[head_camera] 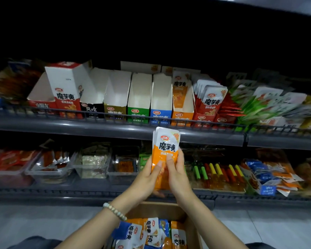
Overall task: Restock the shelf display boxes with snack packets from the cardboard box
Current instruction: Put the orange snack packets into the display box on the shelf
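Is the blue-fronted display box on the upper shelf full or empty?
Empty as far as visible: the blue display box shows only bare white inner walls, no packets.

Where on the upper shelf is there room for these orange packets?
The green display box and blue display box look empty. The orange display box holds few. The red display box beside it is packed.
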The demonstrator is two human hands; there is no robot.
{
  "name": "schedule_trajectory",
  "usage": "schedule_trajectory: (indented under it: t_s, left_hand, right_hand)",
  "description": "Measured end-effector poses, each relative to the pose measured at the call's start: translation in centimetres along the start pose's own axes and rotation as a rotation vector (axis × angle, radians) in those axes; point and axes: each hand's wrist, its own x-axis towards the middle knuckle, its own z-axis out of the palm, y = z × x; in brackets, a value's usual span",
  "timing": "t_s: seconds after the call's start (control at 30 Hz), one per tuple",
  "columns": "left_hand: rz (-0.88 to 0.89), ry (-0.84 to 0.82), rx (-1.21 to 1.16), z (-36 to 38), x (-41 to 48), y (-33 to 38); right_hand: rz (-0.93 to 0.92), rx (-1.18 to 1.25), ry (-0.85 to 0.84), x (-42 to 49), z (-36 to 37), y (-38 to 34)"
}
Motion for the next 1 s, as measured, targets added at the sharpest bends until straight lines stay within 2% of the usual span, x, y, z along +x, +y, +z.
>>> schedule_trajectory:
  t_s: [0.2, 0.33, 0.4, 0.5, 0.6, 0.73, 1.0]
  left_hand:
    - [0.168, 0.053, 0.022, -0.1, 0.7, 4.2]
    - [0.226, 0.059, 0.056, -0.2, 0.7, 7.4]
    - [0.258, 0.058, 0.113, -0.4, 0.6, 8.8]
    - [0.294, 0.053, 0.172, -1.0, 0.7, 10.5]
    - [0.324, 0.007, 0.246, -1.6, 1.2, 11.9]
    - [0.385, -0.042, 0.319, -1.8, 2.1, 14.2]
    - [0.428, -0.067, 0.312, -1.4, 5.9, 16.2]
  right_hand:
    - [-0.174, 0.104, 0.019, 2.1, -0.2, -5.0]
    - [-0.273, 0.078, -0.002, 2.7, -0.4, -7.9]
    - [-0.312, 0.064, -0.039, 3.2, -1.4, -9.7]
    - [-0.38, -0.112, -0.178, 4.3, -3.8, -13.4]
    - [-0.372, -0.315, -0.348, 5.4, -5.8, -17.5]
    - [-0.305, -0.498, -0.428, 6.8, -6.7, -21.3]
    - [-0.309, -0.574, -0.4, 10.7, -7.7, -22.8]
